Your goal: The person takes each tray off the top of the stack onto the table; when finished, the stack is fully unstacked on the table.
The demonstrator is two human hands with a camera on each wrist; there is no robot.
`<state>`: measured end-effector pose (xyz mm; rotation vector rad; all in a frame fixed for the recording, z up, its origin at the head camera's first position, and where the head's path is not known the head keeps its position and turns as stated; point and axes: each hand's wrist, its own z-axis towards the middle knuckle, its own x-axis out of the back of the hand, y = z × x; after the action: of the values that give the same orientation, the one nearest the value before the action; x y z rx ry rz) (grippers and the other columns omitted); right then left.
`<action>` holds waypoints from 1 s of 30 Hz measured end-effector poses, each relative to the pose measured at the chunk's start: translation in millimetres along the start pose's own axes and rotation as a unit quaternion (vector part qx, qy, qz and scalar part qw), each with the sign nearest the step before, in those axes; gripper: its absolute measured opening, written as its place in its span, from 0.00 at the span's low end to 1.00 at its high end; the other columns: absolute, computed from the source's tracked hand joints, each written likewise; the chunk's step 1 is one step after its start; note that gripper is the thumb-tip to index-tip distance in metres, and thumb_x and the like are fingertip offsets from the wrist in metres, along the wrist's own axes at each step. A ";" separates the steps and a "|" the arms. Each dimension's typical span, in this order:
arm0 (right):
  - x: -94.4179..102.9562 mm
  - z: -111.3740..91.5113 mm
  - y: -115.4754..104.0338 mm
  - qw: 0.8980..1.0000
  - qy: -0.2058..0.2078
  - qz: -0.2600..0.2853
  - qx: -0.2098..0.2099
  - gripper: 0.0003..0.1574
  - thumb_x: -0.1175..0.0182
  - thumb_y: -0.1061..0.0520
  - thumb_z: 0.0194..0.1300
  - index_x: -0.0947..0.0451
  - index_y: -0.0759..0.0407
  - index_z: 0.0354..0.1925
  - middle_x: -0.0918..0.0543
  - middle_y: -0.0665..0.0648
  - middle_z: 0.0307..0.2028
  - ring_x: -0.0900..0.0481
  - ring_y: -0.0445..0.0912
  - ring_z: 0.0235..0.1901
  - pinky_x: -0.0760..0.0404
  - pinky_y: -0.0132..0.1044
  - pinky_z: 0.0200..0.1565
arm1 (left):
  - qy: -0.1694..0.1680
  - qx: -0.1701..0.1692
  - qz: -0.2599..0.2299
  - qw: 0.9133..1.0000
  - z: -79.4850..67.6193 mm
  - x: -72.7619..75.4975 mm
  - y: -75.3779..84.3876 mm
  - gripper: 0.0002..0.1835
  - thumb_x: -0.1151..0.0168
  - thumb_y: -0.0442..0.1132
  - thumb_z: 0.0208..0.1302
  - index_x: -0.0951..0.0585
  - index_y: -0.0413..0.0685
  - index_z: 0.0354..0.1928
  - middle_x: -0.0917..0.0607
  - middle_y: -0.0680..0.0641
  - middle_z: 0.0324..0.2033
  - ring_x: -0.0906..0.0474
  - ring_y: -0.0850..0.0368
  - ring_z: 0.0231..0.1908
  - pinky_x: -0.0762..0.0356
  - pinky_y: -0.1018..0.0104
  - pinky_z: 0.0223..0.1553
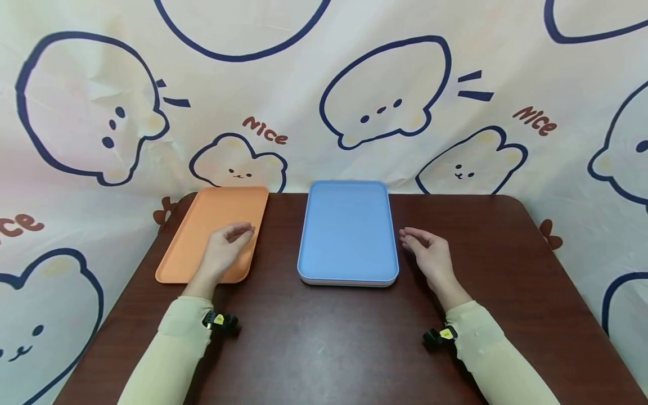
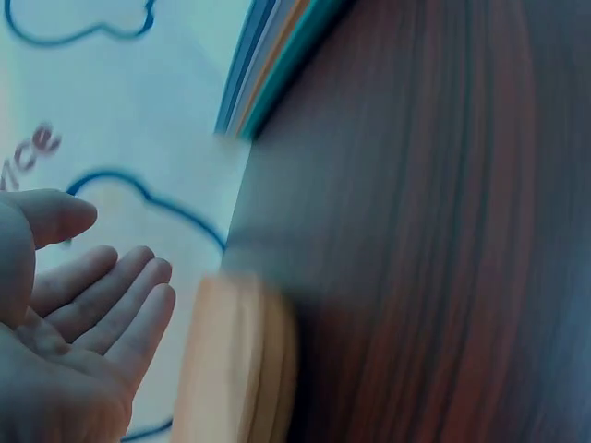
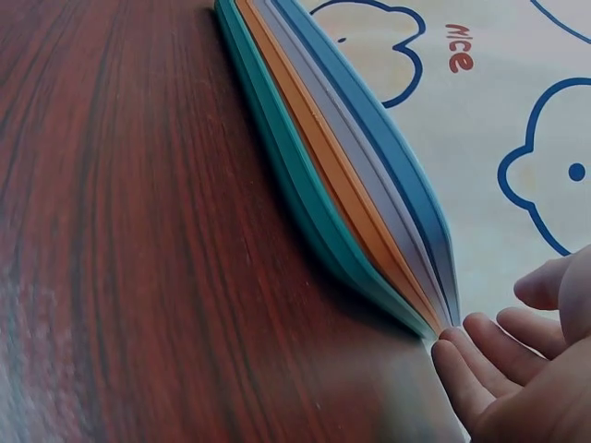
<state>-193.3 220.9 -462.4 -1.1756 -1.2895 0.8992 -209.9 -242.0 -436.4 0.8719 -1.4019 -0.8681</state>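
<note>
A stack of trays stands in the middle of the table, with a blue tray (image 1: pixel 346 230) on top. In the right wrist view its side shows blue, then a lavender tray (image 3: pixel 355 152), an orange tray (image 3: pixel 323 157) and a green tray (image 3: pixel 286 175) at the bottom. My right hand (image 1: pixel 430 256) is just right of the stack, fingers loosely bent and holding nothing. To the left lies another orange tray (image 1: pixel 202 239). Over its right part hovers my left hand (image 1: pixel 225 247), thumb apart from the relaxed fingers in the left wrist view, nothing held.
The dark brown wooden table (image 1: pixel 324 349) runs back to a pale curtain (image 1: pixel 374 17) printed with cartoon bears. A strip of tabletop separates the orange tray from the stack. Each wrist wears a small black camera (image 1: pixel 228 323) on a strap.
</note>
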 end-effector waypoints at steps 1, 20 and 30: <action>0.3 -0.1 -0.3 1.000 0.000 0.000 -0.001 0.24 0.43 0.56 0.84 0.22 0.64 0.71 0.16 0.64 0.68 0.15 0.54 0.66 0.17 0.34 0.63 | -0.012 0.002 -0.006 1.000 0.4 -6.4 2.6 0.26 0.42 0.41 0.83 0.25 0.33 0.73 0.19 0.33 0.70 0.22 0.42 0.71 0.23 0.76 0.63; -14.1 -0.4 12.1 0.998 -0.051 -0.035 -0.004 0.30 0.37 0.56 0.79 0.24 0.63 0.74 0.22 0.68 0.72 0.20 0.55 0.69 0.21 0.19 0.52 | -0.120 0.020 -0.010 0.993 0.9 -90.4 26.2 0.30 0.37 0.37 0.77 0.27 0.35 0.76 0.23 0.32 0.73 0.25 0.36 0.73 0.24 0.41 0.72; -17.3 2.1 9.3 0.998 -0.035 -0.057 0.003 0.27 0.37 0.60 0.78 0.21 0.62 0.71 0.24 0.64 0.75 0.31 0.53 0.76 0.21 0.46 0.70 | -0.103 0.022 -0.022 0.994 2.7 -100.6 24.9 0.29 0.39 0.29 0.75 0.29 0.32 0.76 0.24 0.30 0.73 0.21 0.35 0.71 0.20 0.45 0.70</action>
<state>-196.2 206.5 -475.5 -1.0638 -1.3957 0.8668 -212.0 -140.6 -458.2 0.8681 -1.5902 -0.9869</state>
